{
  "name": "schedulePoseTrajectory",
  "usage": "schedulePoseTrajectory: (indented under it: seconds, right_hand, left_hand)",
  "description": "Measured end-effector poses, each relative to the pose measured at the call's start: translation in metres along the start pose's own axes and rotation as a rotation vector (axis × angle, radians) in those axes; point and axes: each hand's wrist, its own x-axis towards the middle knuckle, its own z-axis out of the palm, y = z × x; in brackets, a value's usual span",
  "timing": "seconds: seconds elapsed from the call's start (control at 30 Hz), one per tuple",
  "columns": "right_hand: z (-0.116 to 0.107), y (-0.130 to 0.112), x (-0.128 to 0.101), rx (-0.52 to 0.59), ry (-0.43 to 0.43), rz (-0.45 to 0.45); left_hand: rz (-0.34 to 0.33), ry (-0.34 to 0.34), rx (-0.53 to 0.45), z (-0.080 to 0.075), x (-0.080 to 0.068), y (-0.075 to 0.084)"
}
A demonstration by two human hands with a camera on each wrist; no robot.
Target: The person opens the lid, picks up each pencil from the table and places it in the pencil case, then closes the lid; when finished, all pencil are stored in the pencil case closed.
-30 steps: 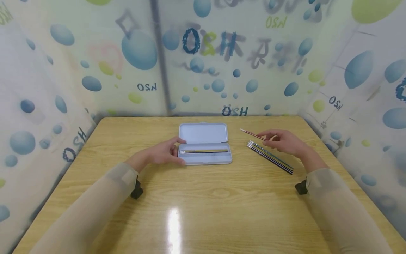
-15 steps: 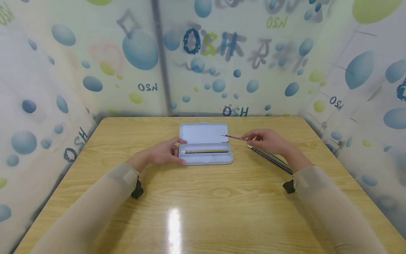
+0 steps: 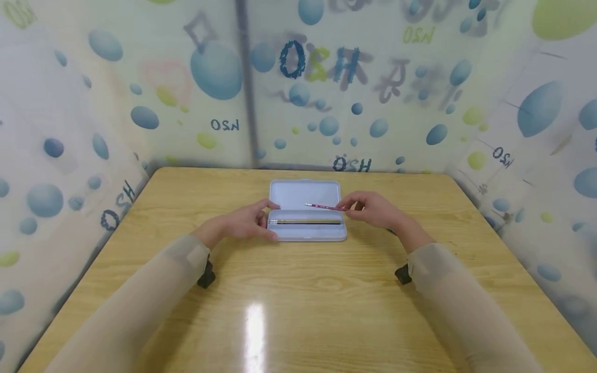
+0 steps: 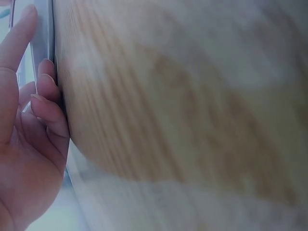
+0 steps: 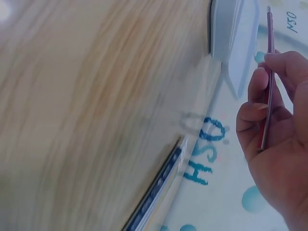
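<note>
An open pale pencil case point(image 3: 308, 235) lies on the table, its lid point(image 3: 294, 191) folded back. Yellow and black pencils point(image 3: 308, 221) lie in its rear compartment. My left hand point(image 3: 242, 221) grips the case's left end, thumb at the front corner and index finger near the hinge; its other fingers are curled beside the wall in the left wrist view. My right hand point(image 3: 373, 210) pinches a red pencil point(image 3: 322, 206) between thumb and fingers, its silver-tipped end pointing left over the case. In the right wrist view, the red pencil point(image 5: 270, 33) runs back across the palm.
More pencils point(image 5: 156, 187) lie together on the table right of the case, mostly hidden under my right forearm in the head view. The wooden table point(image 3: 317, 300) meets patterned walls at the back and sides.
My right hand has carried the red pencil leftward, from beside the loose pencils to over the case. My left hand keeps its hold on the case. The head view has shifted slightly.
</note>
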Motion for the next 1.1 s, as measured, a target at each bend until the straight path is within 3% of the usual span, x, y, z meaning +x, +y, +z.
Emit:
schedulePoseTrajectory:
  seconds: [0.47, 1.1]
  right_hand:
    - [0.022, -0.023, 0.028, -0.07, -0.045, 0.011]
    - [0.045, -0.039, 0.063, -0.13, -0.141, -0.044]
  left_hand:
    - [0.001, -0.01, -0.005, 0.001, 0.001, 0.001]
    - [-0.02, -0.003, -0.003, -0.001, 0.001, -0.002]
